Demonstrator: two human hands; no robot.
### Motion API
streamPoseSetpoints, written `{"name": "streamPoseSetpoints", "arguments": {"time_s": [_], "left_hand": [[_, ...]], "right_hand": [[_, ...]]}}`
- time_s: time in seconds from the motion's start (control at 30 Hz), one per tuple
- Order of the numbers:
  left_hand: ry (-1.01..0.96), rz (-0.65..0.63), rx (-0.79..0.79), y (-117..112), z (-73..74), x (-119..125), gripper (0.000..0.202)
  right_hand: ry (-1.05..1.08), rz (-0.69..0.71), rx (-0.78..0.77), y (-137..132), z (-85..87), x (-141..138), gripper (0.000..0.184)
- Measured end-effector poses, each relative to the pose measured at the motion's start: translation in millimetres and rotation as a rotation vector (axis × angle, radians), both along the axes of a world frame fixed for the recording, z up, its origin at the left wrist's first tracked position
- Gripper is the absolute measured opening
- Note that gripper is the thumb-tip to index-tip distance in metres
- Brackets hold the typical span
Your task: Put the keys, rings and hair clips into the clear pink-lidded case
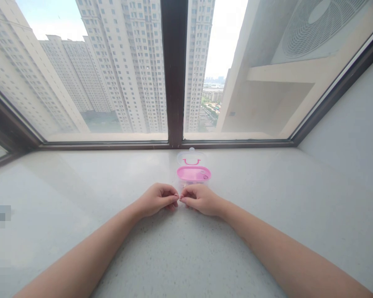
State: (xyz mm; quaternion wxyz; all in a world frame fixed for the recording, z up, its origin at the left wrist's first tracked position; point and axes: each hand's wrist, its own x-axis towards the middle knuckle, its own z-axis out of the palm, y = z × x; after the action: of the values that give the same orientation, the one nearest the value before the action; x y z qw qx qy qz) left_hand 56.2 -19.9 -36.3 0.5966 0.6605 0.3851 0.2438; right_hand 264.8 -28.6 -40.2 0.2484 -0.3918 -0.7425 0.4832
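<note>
Both forearms in from near edge, resting on pale speckled sill (267, 215), converging toward the pink box.

L hand (157, 200): curled, fingertips pressed together at the tips, pointing right. R hand (200, 199): same, mirrored. Tips of both hands meet just on the near side of the box. Something very small seems pinched between them, too small to identify; can't tell if it is a thread, pin or the like. Neither hand touches the box.

Pink box (193, 174): small oval plastic case, just beyond the R hand's knuckles, sitting flat on sill. Clear lid (191, 158) flipped open to far side, with a pink U-shaped handle on it. Contents not legible.

Handling, my est.:
- pinched item: v. light, easy to drop, likely slips if pinch relaxes. Hold w/ pads of thumb + index, keep hands low over sill.
- box: light, thin rigid plastic, smooth, prob. slides on polished stone if nudged. Take by the long sides of the pink base, not by the open lid; hinge looks the weak pt.

Beyond box: dark window frame (173, 74), centre post directly behind it. Thru glass: high-rise blocks, AC unit (317, 25) upper right.
</note>
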Motion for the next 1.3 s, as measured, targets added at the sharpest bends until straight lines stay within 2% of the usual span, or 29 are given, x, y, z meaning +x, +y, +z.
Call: {"name": "streamPoseSetpoints", "arguments": {"time_s": [0.17,0.67,1.07,1.3], "left_hand": [[0.043,-0.032,0.064,-0.4,2.9,-0.8,0.024],[0.052,-0.021,0.034,-0.2,-0.5,-1.3,0.029],[0.087,-0.001,0.157,0.8,0.1,-1.1,0.036],[0.033,-0.011,0.117,0.6,1.3,0.4,0.032]], "right_hand": [[0.003,-0.008,0.000,0.3,0.8,-0.6,0.009],[0.026,-0.012,-0.018,0.5,0.3,-0.2,0.007],[0.026,-0.020,-0.030,0.3,-1.1,0.3,0.007],[0.031,-0.023,-0.028,0.2,-1.2,0.0,0.006]]}}
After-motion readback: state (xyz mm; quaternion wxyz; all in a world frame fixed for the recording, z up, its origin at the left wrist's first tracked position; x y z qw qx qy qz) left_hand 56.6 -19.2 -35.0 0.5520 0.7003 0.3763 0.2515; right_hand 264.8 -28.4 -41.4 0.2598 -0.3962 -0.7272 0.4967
